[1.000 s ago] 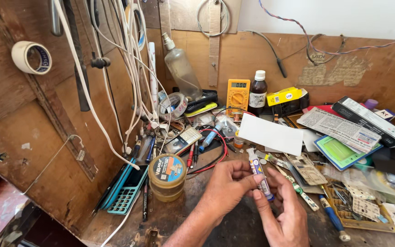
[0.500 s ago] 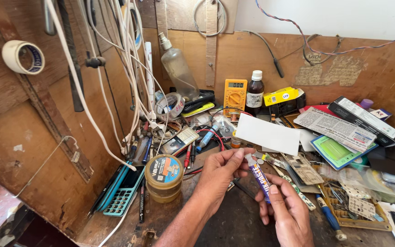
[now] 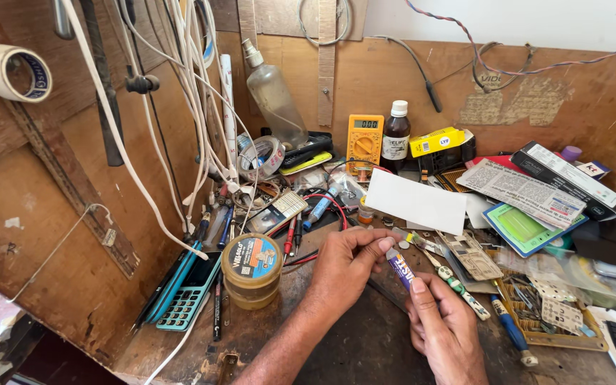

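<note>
My right hand (image 3: 442, 329) grips a small purple and white tube (image 3: 398, 267) by its lower end, holding it tilted above the dark bench top. My left hand (image 3: 347, 264) pinches the tube's upper tip between thumb and fingers. Both hands meet over the middle front of the workbench. A round yellow tin with a blue label (image 3: 252, 269) stands just left of my left wrist. Red and black probe leads (image 3: 319, 214) run behind my left hand.
A yellow multimeter (image 3: 364, 140), a dark bottle (image 3: 396, 139) and a clear spray bottle (image 3: 274, 100) stand at the back wall. A white card (image 3: 415, 202), papers, circuit boards and screwdrivers crowd the right. White cables hang on the left wall; a teal calculator (image 3: 187, 298) lies below.
My hands have shifted slightly; the left fingers moved up onto the tube's tip, and the tube now tilts more upright in my right hand.
</note>
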